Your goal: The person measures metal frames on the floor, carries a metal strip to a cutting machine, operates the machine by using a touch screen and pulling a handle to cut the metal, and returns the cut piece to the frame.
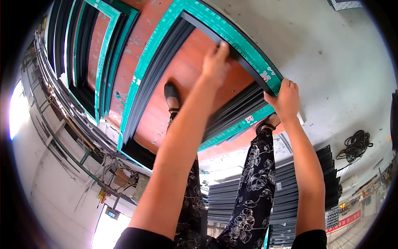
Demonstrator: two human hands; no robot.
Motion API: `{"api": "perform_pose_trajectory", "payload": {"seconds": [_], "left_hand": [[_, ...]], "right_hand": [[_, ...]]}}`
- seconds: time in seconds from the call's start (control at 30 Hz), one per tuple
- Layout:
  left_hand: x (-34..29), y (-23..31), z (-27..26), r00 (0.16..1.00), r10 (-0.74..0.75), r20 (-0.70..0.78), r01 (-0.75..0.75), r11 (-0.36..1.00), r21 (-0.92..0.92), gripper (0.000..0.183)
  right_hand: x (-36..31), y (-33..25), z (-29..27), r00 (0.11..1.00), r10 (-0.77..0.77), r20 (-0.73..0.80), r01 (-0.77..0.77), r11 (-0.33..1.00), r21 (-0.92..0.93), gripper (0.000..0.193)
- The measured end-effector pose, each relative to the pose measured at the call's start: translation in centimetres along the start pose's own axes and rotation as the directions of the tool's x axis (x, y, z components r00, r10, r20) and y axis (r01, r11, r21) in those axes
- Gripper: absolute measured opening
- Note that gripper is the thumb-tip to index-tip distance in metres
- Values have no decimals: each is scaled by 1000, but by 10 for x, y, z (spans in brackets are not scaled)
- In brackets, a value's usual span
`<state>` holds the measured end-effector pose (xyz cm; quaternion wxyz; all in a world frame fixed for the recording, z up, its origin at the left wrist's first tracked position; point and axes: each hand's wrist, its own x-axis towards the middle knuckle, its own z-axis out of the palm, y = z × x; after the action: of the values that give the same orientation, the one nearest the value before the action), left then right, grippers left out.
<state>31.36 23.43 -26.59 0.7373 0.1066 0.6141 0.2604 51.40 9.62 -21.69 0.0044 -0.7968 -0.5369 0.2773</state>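
A large rectangular window frame (139,83), dark with printed green film on its face, stands in a stack of like frames around my feet. My right hand (287,99) is closed on its right corner, fingers over the outer edge and thumb on the inner side. My left hand (215,64), somewhat smeared by motion, is curled at the inner edge of the far side. Its fingertips meet a dark grey strip (201,27) running along that edge. Whatever those fingers may hold is hidden.
More green-filmed frames (105,62) stand at the left on the reddish floor (149,128). Long dark profiles (224,199) are stacked behind my legs. A coil of black cable (355,145) lies at the right on grey floor. Racks of long bars (62,145) line the left wall.
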Motion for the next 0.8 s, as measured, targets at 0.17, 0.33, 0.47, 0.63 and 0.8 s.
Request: {"api": "perform_pose_trajectory", "payload": {"seconds": [0.17,0.33,0.47,0.63,0.8], "left_hand": [[26,58,-21,992,121,35,-118,991,-61,23],[28,53,-21,985,135,105,-118,981,-155,25],[29,54,-24,987,117,113,-99,983,-156,27],[27,56,-19,989,124,80,-116,988,-99,31],[28,61,-26,984,52,173,-22,985,-170,24]], "right_hand": [[1,-5,3,999,33,-13,-33,998,-45,52],[1,-8,1,998,56,11,-55,998,-29,51],[1,-11,2,998,56,-17,-57,998,-42,52],[-1,-12,7,997,58,-55,-61,996,-62,52],[2,-26,10,989,58,-138,-71,993,-93,60]]}}
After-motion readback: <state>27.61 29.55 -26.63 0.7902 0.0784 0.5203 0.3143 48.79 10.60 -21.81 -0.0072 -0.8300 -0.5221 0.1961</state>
